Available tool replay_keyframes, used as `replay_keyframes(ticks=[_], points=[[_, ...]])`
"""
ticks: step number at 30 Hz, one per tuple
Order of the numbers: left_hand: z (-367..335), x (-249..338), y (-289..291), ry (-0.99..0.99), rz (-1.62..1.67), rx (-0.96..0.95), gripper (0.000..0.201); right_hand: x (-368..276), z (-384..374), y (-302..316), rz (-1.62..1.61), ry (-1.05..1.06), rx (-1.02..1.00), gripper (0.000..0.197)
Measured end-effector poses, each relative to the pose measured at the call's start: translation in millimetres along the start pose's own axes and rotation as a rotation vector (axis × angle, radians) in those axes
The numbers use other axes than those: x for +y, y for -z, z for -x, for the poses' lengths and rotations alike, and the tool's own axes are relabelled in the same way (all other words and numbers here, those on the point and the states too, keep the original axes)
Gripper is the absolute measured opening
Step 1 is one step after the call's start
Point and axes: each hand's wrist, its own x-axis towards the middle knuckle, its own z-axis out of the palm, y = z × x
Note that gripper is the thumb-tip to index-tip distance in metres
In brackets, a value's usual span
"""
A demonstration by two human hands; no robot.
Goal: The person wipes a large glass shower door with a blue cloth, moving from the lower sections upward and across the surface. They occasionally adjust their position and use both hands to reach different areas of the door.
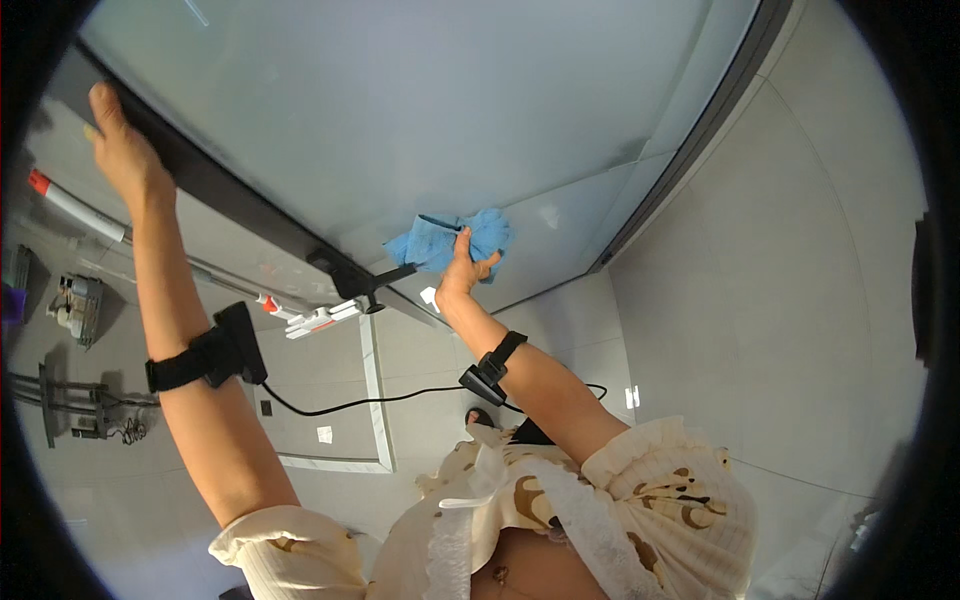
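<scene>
My left hand point(130, 155) grips the dark edge frame point(215, 180) of a frosted glass door point(420, 110), its fingers passing behind the edge and mostly hidden. Lower on the same pane, my right hand point(465, 272) holds a bunched blue cloth point(435, 243) against the glass. Its thumb lies over the cloth, and the other fingers are partly covered. Just left of the cloth, a black door handle point(350, 277) juts from the frame.
A mop with a red-tipped pole point(85, 210) stands behind the door. Metal wall fittings point(75, 308) and a rack point(60, 400) are at the left. A pale stone strip point(373, 400) edges the tiled floor. A black cable point(370, 402) links straps on both forearms.
</scene>
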Motion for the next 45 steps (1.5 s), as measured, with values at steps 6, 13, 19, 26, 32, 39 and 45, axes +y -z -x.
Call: replay_keyframes(ticks=[6,13,19,26,32,39,45], points=[[12,6,-10,-0.130,0.058,-0.087,0.065,69,36,4,-0.126,-0.593,-0.226,0.084],[11,1,-8,-0.118,0.026,-0.060,0.060,46,21,10,-0.239,-0.905,-0.447,0.065],[4,-3,2,-0.026,-0.029,0.014,0.057,-55,-23,23,-0.260,-0.822,-0.418,0.064],[-13,-11,20,-0.027,-0.042,-0.014,0.060,-180,-128,60,-0.295,-0.850,-0.113,0.068],[-17,-13,31,0.039,0.004,0.008,0.069,-236,-199,85,-0.405,-0.745,-0.172,0.072],[-8,1,25,0.095,-0.007,0.080,0.070,-300,-282,116,-0.398,-0.403,-0.276,0.064],[15,7,15,0.137,0.085,-0.011,0.067,-351,-298,97,-0.291,0.430,-0.483,0.055]])
